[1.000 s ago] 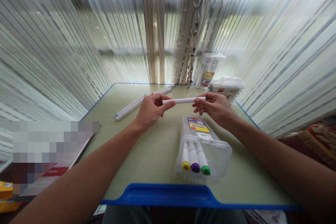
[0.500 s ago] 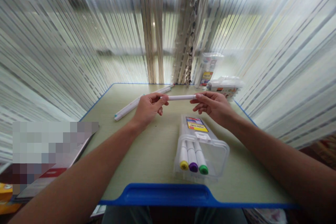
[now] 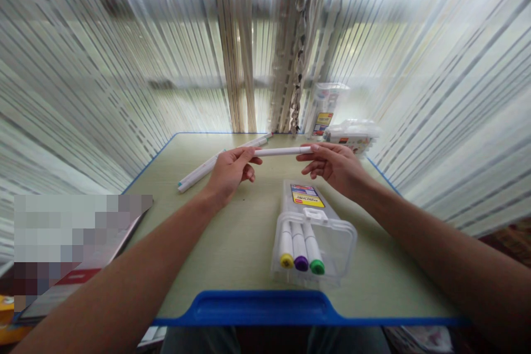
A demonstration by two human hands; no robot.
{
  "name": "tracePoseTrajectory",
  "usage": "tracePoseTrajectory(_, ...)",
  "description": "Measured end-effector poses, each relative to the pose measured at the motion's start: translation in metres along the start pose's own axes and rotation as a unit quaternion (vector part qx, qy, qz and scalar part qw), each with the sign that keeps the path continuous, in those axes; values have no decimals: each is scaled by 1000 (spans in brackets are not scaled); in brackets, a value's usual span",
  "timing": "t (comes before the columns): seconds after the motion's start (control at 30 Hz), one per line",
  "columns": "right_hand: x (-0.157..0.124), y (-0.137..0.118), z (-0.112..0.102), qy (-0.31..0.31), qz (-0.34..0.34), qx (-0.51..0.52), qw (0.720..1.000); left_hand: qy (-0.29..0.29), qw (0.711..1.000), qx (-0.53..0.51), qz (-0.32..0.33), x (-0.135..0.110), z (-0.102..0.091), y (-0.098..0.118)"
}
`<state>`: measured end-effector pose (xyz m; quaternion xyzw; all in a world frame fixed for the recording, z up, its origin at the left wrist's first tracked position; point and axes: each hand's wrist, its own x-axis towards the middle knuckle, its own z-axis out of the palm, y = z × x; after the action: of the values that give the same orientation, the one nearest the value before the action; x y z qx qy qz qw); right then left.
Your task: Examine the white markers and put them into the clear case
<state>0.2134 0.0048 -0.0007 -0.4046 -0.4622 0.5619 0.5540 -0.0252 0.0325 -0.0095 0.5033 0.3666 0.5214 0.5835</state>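
A white marker [image 3: 277, 152] is held level above the table, one end in each hand. My left hand [image 3: 232, 170] pinches its left end, while my right hand [image 3: 335, 165] grips the right end between thumb and fingers, hiding that tip. Below and nearer me lies a clear plastic case [image 3: 346, 243] with a yellow label. Its near end is open and shows a yellow-ended marker [image 3: 286, 249], a purple-ended marker [image 3: 300, 249] and a green-ended marker [image 3: 314, 249]. Behind my left hand, several white markers [image 3: 194, 176] lie slantwise on the table, partly covered by the hand.
The pale green table [image 3: 232, 254] has a blue rim with a blue trough [image 3: 263, 307] at the front. At the back right, a clear upright case [image 3: 326, 105] stands near another clear case [image 3: 352, 135]. String curtains [image 3: 186, 66] hang behind. A blurred-out object [image 3: 78, 243] sits at left.
Both hands still hold the marker. My left hand has slid slightly left along it, so more of the marker's left part shows. The whole view has shifted a little.
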Motion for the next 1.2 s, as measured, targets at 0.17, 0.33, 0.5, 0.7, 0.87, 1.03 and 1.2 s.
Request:
tracePoseTrajectory(0.17, -2, -3, 2, 6, 0, 8, 1000, 4, 1000, -15, -15, -1, 1, 1)
tracePoseTrajectory(0.33, -1, -2, 1, 4, 2, 14, 1000, 2, 1000, 6, -7, 0, -1, 1)
tracePoseTrajectory(0.5, 0, 0, 0, 3, -5, 6, 1000, -6, 997, 64, 36, 1, -2, -1)
tracePoseTrajectory(0.7, 1, 3, -2, 15, -14, -16, 1000, -22, 992, 110, 61, 0, -2, -2)
tracePoseTrajectory(0.87, 1, 6, -2, 17, -34, -47, 998, -32, 989, 137, 55, -2, -2, -1)
tracePoseTrajectory(1.03, 1, 8, -1, 14, -44, -66, 997, -28, 985, 160, 59, -2, -3, -2)
tracePoseTrajectory(1.2, 1, 7, -1, 12, -36, -53, 998, -26, 979, 186, 75, 0, -4, -3)
